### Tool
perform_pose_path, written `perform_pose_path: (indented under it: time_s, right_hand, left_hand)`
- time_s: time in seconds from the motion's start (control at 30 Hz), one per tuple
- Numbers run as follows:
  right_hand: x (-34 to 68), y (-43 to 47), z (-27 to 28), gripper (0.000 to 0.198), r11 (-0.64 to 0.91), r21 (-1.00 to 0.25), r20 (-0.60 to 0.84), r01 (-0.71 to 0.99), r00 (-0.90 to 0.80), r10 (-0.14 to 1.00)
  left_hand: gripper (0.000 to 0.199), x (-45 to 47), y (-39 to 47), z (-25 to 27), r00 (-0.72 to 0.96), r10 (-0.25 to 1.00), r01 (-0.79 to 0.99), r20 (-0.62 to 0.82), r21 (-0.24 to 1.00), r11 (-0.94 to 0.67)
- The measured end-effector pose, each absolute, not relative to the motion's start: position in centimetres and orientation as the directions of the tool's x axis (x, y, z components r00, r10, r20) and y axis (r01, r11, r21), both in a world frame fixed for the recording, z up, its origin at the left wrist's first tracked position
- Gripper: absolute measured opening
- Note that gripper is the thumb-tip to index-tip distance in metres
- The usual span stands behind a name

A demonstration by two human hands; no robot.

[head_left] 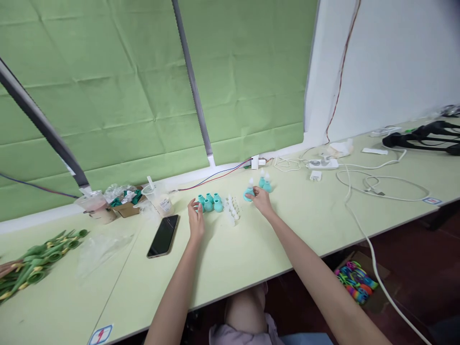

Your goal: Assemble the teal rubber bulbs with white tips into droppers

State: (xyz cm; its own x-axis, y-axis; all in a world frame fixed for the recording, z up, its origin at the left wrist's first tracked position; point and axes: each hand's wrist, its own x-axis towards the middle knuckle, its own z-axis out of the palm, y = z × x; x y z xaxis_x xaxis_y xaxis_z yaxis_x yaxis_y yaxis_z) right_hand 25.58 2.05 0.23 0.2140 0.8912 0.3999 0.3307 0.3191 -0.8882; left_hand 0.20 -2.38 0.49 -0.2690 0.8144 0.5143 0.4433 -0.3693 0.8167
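A white-tipped teal bulb (247, 194), mid-table (230, 263), was pinched in the fingertips of the right hand (262, 200). Two similar bulbs (267, 185) stood just beyond; white pieces (232, 209) lay left. The left hand (196, 221) curved beside open-necked bulbs (208, 205), its hold impossible to tell.

This looks like a small, makeshift workshop. A long table (235, 268) runs along the wall side, with numbered-looking labels (101, 334) stuck on its front edge, as at marked work places. Small like parts — teal pieces (208, 205) near the back edge, green stems (48, 256) at the left end — lie in batches, and a carton (381, 274) of bright plastic bits sits on the floor below the front edge. A power strip (322, 164) and loose cable (373, 258) trail over the right half; plain green cloth (108, 96) hangs behind the back edge. Drink cups (95, 208) stand there too.
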Motion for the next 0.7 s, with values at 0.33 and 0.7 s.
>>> perform_pose_path:
  time_s: [0.33, 0.7]
  right_hand:
    - [29.0, 1.0, -0.2, 0.033, -0.097, -0.783, 0.406, 0.614, 0.623, 0.669]
    - [29.7, 1.0, -0.3, 0.034, -0.383, -0.666, 0.246, 0.640, 0.674, 0.697]
  left_hand:
    - [0.046, -0.5, -2.2, 0.6, -0.278, 0.784, 0.498, 0.555, 0.781, -0.376]
    - [0.046, -0.3, -2.0, 0.5, -0.237, 0.809, 0.525, 0.539, 0.771, -0.360]
